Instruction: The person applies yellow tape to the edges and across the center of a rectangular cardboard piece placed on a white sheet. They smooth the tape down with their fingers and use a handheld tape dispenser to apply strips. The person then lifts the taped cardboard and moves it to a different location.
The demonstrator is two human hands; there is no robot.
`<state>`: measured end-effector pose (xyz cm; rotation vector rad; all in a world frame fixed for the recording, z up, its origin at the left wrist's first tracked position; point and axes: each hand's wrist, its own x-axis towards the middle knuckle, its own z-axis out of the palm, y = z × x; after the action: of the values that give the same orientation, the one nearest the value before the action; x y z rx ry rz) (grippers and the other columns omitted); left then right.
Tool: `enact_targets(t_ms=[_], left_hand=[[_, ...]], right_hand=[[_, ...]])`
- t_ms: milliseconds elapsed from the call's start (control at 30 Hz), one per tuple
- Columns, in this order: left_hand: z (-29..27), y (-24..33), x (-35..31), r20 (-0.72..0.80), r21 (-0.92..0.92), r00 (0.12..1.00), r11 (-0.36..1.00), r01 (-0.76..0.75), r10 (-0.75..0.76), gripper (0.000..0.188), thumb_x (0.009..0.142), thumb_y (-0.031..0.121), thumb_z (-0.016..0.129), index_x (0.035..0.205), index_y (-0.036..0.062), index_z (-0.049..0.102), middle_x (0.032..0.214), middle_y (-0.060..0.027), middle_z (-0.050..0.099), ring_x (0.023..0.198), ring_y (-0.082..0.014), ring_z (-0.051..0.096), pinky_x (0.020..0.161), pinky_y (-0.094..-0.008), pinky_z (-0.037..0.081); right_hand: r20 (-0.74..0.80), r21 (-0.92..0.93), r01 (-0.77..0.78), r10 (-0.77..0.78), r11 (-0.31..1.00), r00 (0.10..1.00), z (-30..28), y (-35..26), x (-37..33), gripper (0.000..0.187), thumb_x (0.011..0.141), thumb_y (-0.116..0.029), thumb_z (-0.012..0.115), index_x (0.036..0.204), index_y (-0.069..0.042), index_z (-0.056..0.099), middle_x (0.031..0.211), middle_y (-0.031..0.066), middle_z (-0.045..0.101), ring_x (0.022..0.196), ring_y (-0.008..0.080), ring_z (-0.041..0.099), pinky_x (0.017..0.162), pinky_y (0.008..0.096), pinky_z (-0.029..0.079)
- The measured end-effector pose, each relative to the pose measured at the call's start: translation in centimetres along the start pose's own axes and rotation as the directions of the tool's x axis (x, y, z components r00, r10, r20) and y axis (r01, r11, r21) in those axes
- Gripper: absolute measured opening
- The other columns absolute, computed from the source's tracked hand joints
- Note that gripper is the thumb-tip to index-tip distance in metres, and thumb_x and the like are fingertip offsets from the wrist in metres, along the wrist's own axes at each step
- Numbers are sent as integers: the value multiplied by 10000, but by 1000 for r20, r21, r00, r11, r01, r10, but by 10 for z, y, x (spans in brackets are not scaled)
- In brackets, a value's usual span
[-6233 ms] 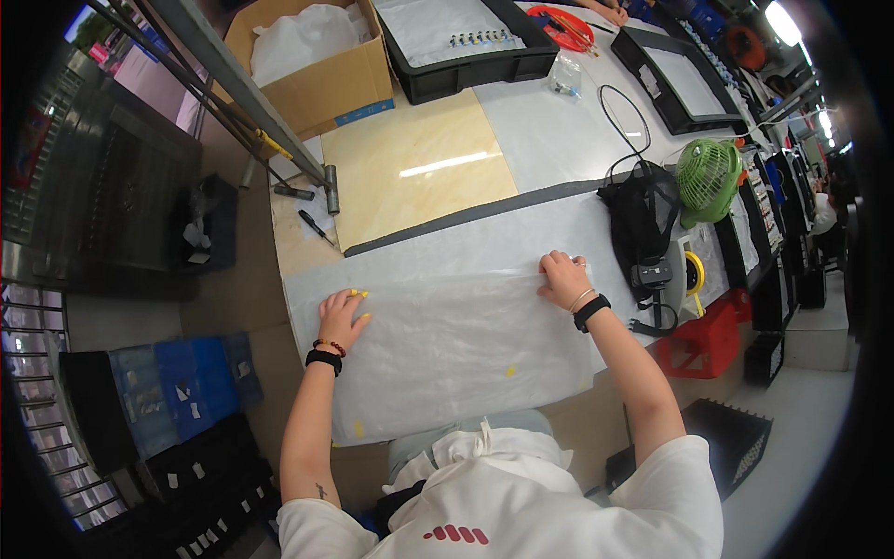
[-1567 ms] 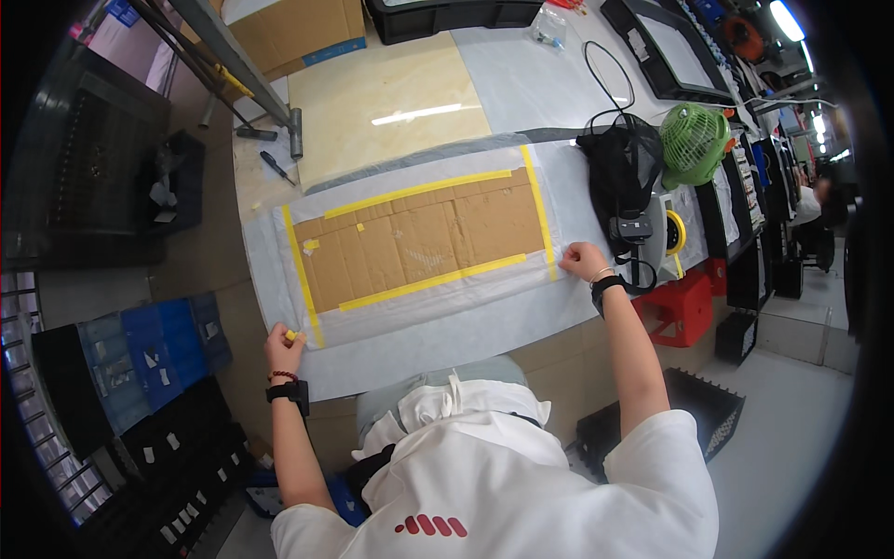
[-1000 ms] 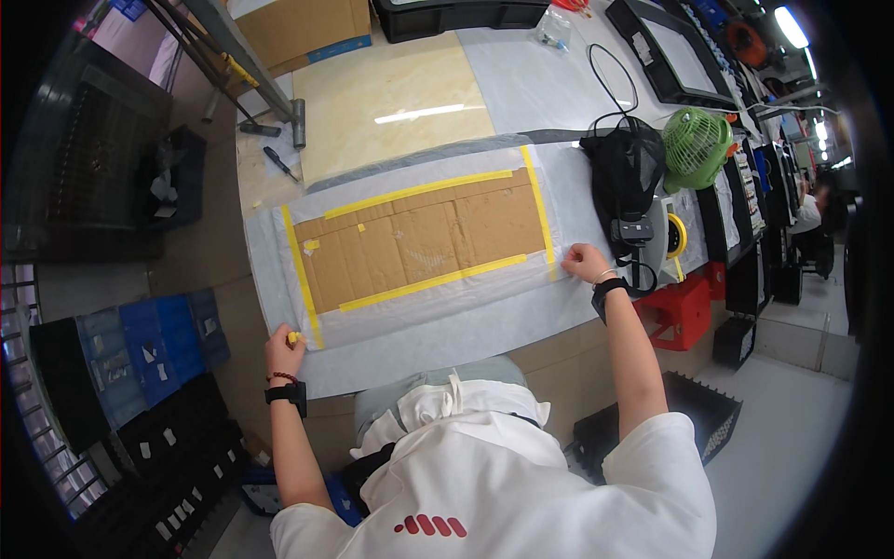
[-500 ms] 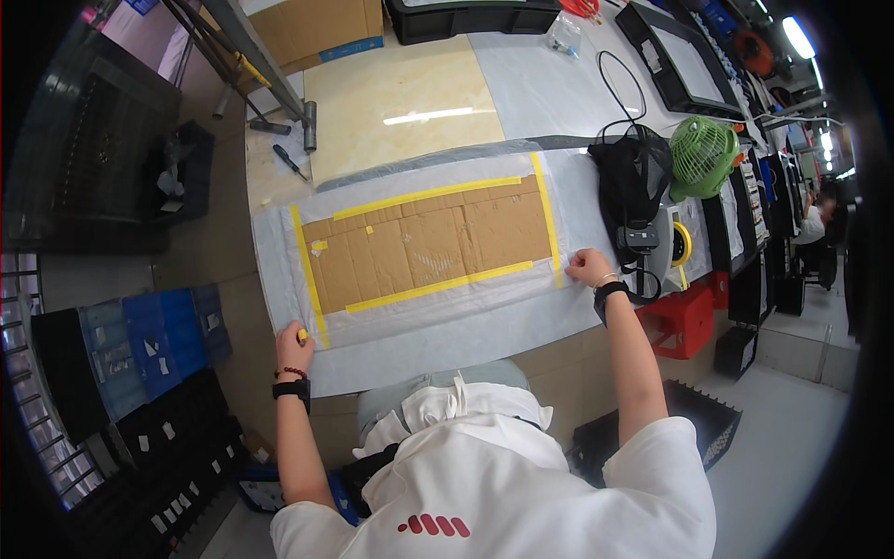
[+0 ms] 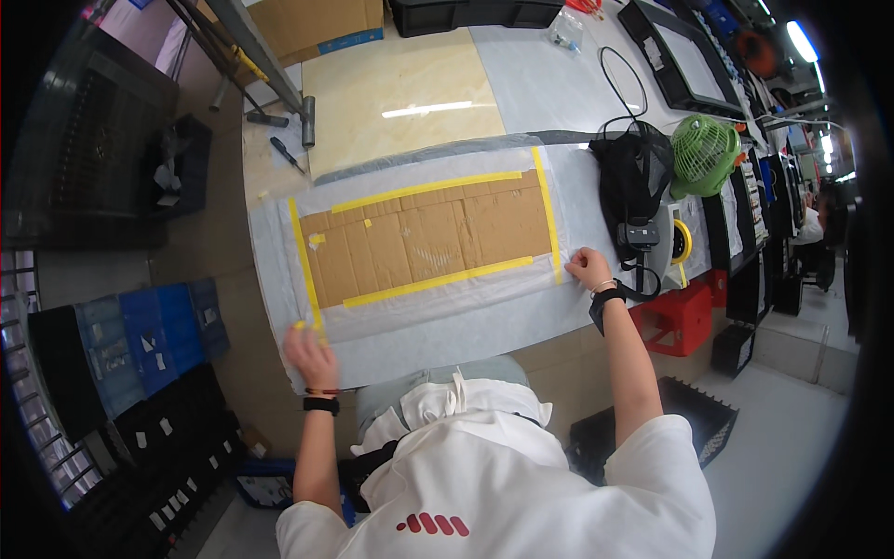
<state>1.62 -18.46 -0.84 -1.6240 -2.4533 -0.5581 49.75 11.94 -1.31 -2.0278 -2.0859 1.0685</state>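
Note:
A brown cardboard sheet [image 5: 433, 233] lies on white sheeting [image 5: 410, 324], with strips of yellow tape [image 5: 433, 282] along its sides. My left hand [image 5: 312, 361] is over the near left corner of the sheeting, its fingers stretched out and slightly blurred. They lie at the lower end of the left tape strip [image 5: 305, 256], and a small yellow bit [image 5: 300, 326] shows at the fingertips. Beside the lower end of the right tape strip [image 5: 549, 219], my right hand [image 5: 589, 269] rests with fingers pinched together. Anything between them is hidden.
Right of the sheeting are a black mesh bag [image 5: 633, 172], a green fan [image 5: 705, 156] and a yellow tape roll [image 5: 683, 240]. A hammer [image 5: 308, 121] and a dark pen-like tool [image 5: 287, 155] lie far left. A red stool [image 5: 678, 320] stands below the table's right edge.
My left hand has shifted right and slightly nearer, and its fingers have gone from curled around a yellow bit to stretched out. The right hand stays almost in place.

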Motion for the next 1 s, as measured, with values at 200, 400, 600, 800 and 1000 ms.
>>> enact_targets(t_ms=[200,400,600,800,1000], left_hand=[[16,68,-4,607,-312,674,906,-285,421,555,846,309,512,1346,99,392,1473,-69,272,1361,-256,236,1087,-539,154],[19,67,-3,678,-283,618,917,-282,399,644,849,407,503,1391,103,337,1499,-63,216,1387,-246,168,1102,-528,97],[19,70,-1,702,-302,589,917,-262,400,669,833,392,526,1390,78,331,1503,-89,196,1389,-267,153,1099,-536,88],[20,59,-3,722,-288,585,929,-232,369,668,839,410,515,1393,86,333,1512,-98,161,1395,-288,117,1103,-533,74],[12,19,-14,706,-86,698,993,-80,117,698,820,342,551,1402,51,297,1505,-185,109,1387,-366,79,1110,-521,60]], right_hand=[[9,32,-30,29,999,1000,1,6,4,199,675,-171,716,718,-22,591,616,81,588,591,206,576,590,319,463],[-420,-439,152,-351,886,837,1,-76,-28,282,716,-102,646,981,-33,578,1047,160,588,964,308,558,822,390,451],[207,-250,713,-684,655,700,96,-150,-115,619,843,-302,563,1374,-72,340,1408,140,360,1327,314,295,1070,483,244],[269,-355,562,-494,747,827,116,-98,-109,728,862,-432,473,1427,-46,223,1481,164,219,1380,308,179,1098,511,131],[-36,-463,183,-225,867,974,78,-31,-89,748,848,-377,510,1429,-29,193,1490,171,187,1390,313,146,1088,556,108]])
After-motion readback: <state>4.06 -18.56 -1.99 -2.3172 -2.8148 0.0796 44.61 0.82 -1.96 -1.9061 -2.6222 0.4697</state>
